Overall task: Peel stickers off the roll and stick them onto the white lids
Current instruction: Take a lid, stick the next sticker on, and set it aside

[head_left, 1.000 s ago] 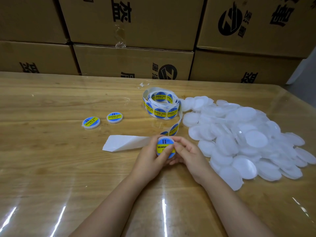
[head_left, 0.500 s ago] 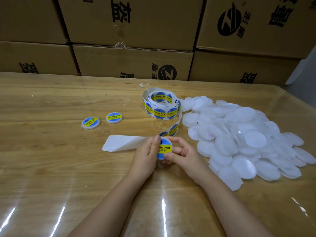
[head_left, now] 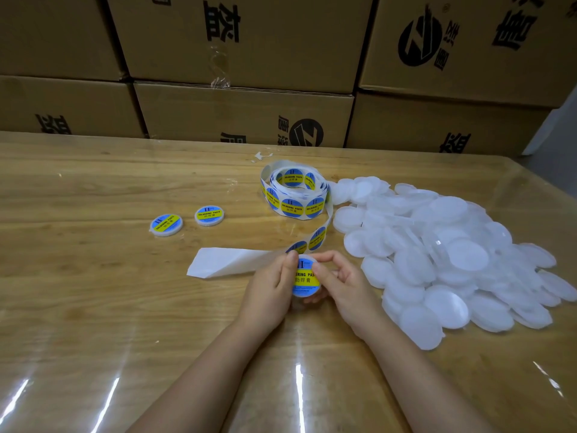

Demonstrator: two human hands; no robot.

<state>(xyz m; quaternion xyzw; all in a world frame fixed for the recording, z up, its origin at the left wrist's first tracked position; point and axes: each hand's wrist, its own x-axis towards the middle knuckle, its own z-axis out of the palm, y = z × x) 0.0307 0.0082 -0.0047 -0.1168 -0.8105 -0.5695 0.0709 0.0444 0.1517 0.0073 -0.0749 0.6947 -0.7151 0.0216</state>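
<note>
Both hands, left hand (head_left: 271, 289) and right hand (head_left: 345, 284), pinch the stickered lid (head_left: 305, 278) between curled fingers, mid-counter (head_left: 93, 307); sticker roll (head_left: 295, 193) behind, toward far edge.

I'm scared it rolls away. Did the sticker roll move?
No. The sticker roll keeps its spot, with the same gap from the two labelled lids on its left.
</note>
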